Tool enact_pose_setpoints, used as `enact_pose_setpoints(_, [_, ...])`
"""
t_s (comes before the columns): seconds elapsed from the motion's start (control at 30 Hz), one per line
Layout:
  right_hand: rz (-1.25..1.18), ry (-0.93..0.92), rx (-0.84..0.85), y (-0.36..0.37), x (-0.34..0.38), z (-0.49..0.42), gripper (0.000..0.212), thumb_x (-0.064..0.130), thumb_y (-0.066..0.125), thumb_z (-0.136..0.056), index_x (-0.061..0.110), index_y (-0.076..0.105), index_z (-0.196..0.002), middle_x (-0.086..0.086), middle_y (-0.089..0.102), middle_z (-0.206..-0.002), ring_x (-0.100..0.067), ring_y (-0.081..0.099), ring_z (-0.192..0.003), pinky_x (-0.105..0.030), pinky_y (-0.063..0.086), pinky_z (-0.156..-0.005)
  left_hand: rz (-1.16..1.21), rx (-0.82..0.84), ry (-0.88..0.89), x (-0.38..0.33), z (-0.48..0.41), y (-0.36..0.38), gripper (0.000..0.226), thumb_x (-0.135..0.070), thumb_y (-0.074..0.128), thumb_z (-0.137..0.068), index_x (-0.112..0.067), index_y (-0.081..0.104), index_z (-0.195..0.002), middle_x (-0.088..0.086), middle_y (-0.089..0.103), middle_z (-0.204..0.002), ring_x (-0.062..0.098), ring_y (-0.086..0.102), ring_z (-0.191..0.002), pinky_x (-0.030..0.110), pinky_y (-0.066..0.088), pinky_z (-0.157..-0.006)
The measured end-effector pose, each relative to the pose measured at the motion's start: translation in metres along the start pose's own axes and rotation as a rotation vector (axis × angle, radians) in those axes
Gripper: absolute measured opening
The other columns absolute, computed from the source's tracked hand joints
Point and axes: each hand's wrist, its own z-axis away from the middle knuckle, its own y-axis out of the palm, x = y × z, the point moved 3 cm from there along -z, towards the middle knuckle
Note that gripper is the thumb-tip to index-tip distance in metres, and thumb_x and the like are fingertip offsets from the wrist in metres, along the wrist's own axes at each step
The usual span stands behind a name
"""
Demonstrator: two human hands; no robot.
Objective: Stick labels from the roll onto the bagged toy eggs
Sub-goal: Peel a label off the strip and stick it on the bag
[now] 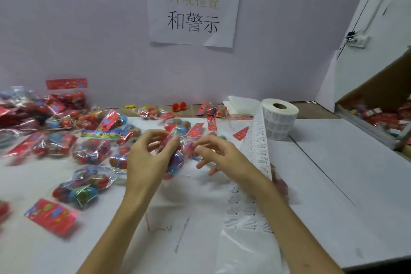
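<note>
- The left hand (146, 158) has its fingers curled round a bag of eggs (175, 160) in the middle of the frame.
- The right hand (220, 155) has bent fingers at the bag. It is too blurry to tell if they pinch a label.
- The bag looks crinkly, so a label might go on crooked or fold.
- The right arm lies over the label strip (258, 151) and might drag the roll (280, 118), right of middle.
- The box (378, 91) at the right edge holds more bags (382, 118).

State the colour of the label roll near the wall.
White paper label roll with a brown cardboard core, head view.
</note>
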Motion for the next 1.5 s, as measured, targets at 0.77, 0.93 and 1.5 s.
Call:
enact_pose_setpoints(0.77, [-0.273, -0.014, -0.057, 0.012, -0.012, 0.002, 0.024, 0.023, 0.068, -0.096, 0.015, 0.066, -0.118, -0.008, 0.073, -0.11, -0.019, 0.073, -0.103, -0.039, 0.062, -0.082, 0.172, 0.216, -0.21, 0.003, 0.006, 0.012, 0.013, -0.034, 0.07, -0.093, -0.022, 0.073, -0.088, -0.014, 0.072, -0.069, 0.003, 0.072, -0.073, 0.017, 0.055, -0.055])
enact_pose_setpoints(0.93, [-0.15, -0.047, -0.111, 0.008, -0.01, 0.003, 0.019, 0.03, 0.07, -0.095, 0.019, 0.07, -0.111, 0.002, 0.075, -0.096, -0.009, 0.072, -0.09, -0.032, 0.06, -0.078, 0.124, 0.21, -0.232, 0.002, 0.009, 0.012, 0.015, -0.032, 0.071, -0.095, -0.022, 0.074, -0.084, -0.004, 0.073, -0.083, 0.014, 0.07, -0.087, 0.021, 0.057, -0.062])
enact_pose_setpoints(1.5, [-0.151, -0.125, -0.174, 0.0, -0.004, 0.007, 0.01, 0.003, 0.073, -0.09, 0.007, 0.072, -0.099, -0.015, 0.07, -0.085, -0.027, 0.063, -0.076, -0.042, 0.051, -0.074, 0.03, 0.387, -0.267, -0.002, 0.012, 0.017, 0.034, -0.05, 0.07, -0.087, -0.024, 0.073, -0.11, 0.005, 0.074, -0.112, 0.024, 0.07, -0.108, 0.041, 0.061, -0.09])
